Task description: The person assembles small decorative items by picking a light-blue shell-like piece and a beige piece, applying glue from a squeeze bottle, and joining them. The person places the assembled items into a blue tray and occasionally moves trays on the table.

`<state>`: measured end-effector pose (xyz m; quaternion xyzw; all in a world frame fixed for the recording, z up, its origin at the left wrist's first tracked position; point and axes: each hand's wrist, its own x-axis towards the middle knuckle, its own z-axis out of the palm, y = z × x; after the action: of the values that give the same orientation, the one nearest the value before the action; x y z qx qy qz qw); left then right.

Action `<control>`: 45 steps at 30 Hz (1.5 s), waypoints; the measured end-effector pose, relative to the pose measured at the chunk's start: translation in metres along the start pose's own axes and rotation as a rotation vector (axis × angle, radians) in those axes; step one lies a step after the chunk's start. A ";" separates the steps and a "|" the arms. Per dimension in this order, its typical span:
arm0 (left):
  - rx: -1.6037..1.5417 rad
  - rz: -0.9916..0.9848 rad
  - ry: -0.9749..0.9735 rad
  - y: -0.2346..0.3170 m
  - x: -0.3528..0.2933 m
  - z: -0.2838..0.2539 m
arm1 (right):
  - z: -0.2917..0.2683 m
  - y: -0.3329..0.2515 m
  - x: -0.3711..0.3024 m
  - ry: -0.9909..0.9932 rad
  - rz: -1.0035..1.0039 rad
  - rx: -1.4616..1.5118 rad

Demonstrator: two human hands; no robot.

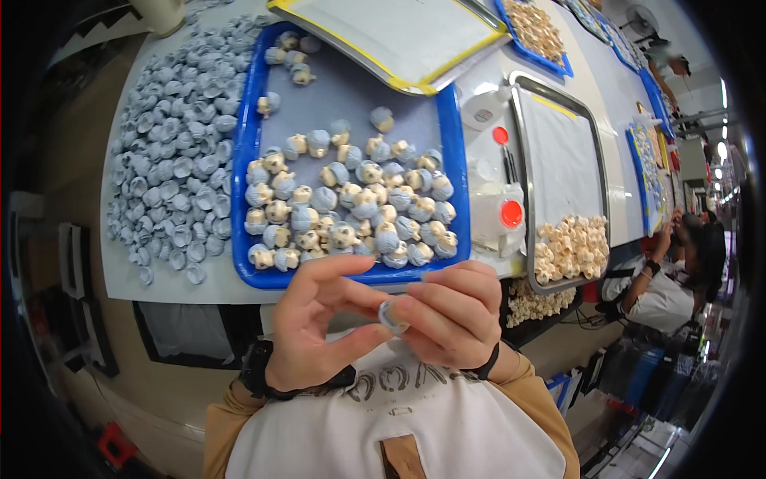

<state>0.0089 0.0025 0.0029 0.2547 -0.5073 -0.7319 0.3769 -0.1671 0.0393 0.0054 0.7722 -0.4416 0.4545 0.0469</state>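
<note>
My left hand (323,323) pinches a small light-blue cap (389,318) between thumb and index finger in front of my chest. From the other side, my right hand (456,313) grips the same piece with its fingertips, and they hide part of it. Whether a cream head sits inside the cap, I cannot tell. Just beyond my hands lies a blue tray (237,215) with several small cream heads wearing light-blue caps (343,235). Loose hollow light-blue caps (179,160) are heaped on the table left of the tray.
At right, a metal tray (604,188) holds bare cream heads (570,249) at its near end. Between the trays stand clear bottles, one with a red lid (511,213). A yellow-edged tray (399,40) overlaps the blue tray's far end. Another person (674,279) sits at right.
</note>
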 end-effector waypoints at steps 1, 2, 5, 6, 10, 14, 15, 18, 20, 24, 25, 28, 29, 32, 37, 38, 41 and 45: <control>0.025 -0.050 0.017 0.001 -0.001 -0.001 | 0.000 0.002 0.001 -0.025 0.000 0.010; 0.048 -0.099 0.040 0.004 -0.003 0.000 | -0.005 0.003 0.001 -0.088 0.046 -0.021; 0.852 0.331 -0.017 0.046 -0.019 -0.029 | -0.003 0.007 0.001 -0.091 0.462 -0.038; 0.790 0.498 0.126 0.044 -0.046 -0.052 | -0.005 0.009 0.002 -0.141 0.491 -0.055; 1.270 0.153 0.997 0.060 -0.089 -0.127 | -0.001 0.010 0.003 -0.175 0.517 -0.077; 1.436 0.004 0.969 0.023 -0.105 -0.168 | -0.008 0.011 0.007 -0.194 0.623 0.127; 1.485 0.019 0.953 0.016 -0.099 -0.170 | -0.010 0.013 0.003 -0.190 0.660 0.147; 1.592 0.022 0.928 0.005 -0.082 -0.179 | -0.012 0.014 0.002 -0.176 0.720 0.121; 1.607 0.040 0.922 0.007 -0.071 -0.180 | -0.013 0.017 0.000 -0.186 0.688 0.104; 1.619 0.054 0.791 0.011 -0.066 -0.186 | -0.011 0.020 0.000 -0.182 0.658 0.112; 1.608 0.089 0.796 0.010 -0.066 -0.189 | -0.009 0.022 -0.001 -0.177 0.654 0.121; 1.579 0.165 0.822 0.006 -0.066 -0.195 | -0.006 0.026 -0.001 -0.157 0.674 0.152; 1.570 0.179 0.831 0.006 -0.066 -0.196 | -0.005 0.026 0.000 -0.146 0.683 0.172; 1.541 0.242 0.843 0.007 -0.062 -0.194 | -0.003 0.026 0.004 -0.135 0.669 0.182; 1.581 0.239 0.841 0.009 -0.059 -0.192 | -0.002 0.027 0.012 -0.169 0.454 -0.013; 1.576 0.232 0.850 0.008 -0.061 -0.194 | -0.001 0.027 0.011 -0.162 0.420 -0.042; 1.554 0.242 0.885 0.006 -0.065 -0.197 | 0.004 0.029 0.007 -0.220 0.448 -0.081; 1.515 0.273 0.940 0.002 -0.068 -0.200 | 0.004 0.027 0.007 -0.269 0.447 -0.168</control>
<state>0.2003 -0.0533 -0.0670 0.6453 -0.6730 0.0292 0.3604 -0.1827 0.0168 0.0000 0.7022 -0.6397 0.3087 -0.0496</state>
